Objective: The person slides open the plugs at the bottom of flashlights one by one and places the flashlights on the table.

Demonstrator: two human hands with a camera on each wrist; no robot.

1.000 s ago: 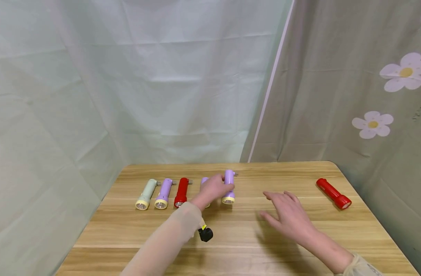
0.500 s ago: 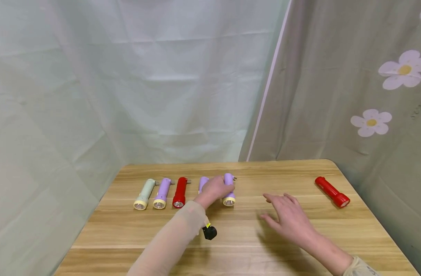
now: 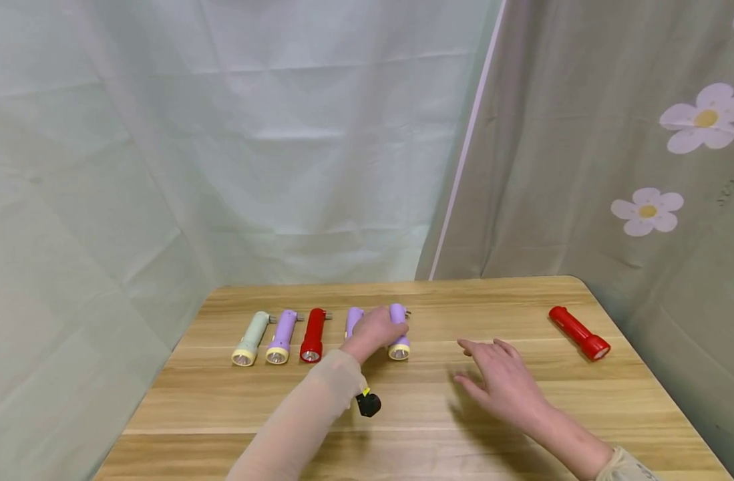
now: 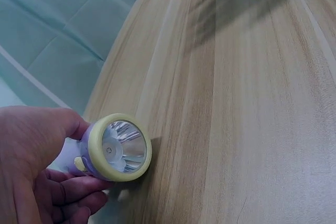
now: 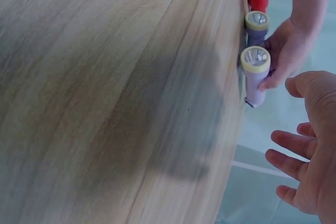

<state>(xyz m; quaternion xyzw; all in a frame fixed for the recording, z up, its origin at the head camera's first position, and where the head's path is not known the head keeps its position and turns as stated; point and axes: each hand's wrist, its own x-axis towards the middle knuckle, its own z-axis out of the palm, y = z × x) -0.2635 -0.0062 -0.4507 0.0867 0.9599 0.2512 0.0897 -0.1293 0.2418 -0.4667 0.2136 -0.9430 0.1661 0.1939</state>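
My left hand [image 3: 375, 332] grips a purple flashlight [image 3: 398, 329] with a cream head and small plug prongs at its far end. In the left wrist view the thumb and fingers wrap its body, and the lens of the purple flashlight [image 4: 123, 148] faces the camera. Partly hidden behind that hand lies a second purple flashlight [image 3: 354, 316]. My right hand [image 3: 503, 374] hovers over the table to the right, fingers spread and loosely bent, holding nothing. In the right wrist view my right hand [image 5: 310, 145] is apart from the gripped flashlight [image 5: 254, 72].
Left of my left hand, a red flashlight [image 3: 313, 336], another purple one [image 3: 284, 337] and a pale green flashlight [image 3: 252, 339] lie in a row. A red flashlight [image 3: 579, 333] rests near the right edge of the wooden table [image 3: 427, 441]. Curtains [image 3: 318, 147] hang behind.
The purple flashlight in my left hand has come slightly nearer and down, level with the row. My right hand has stayed almost still, and the head view has shifted a little.
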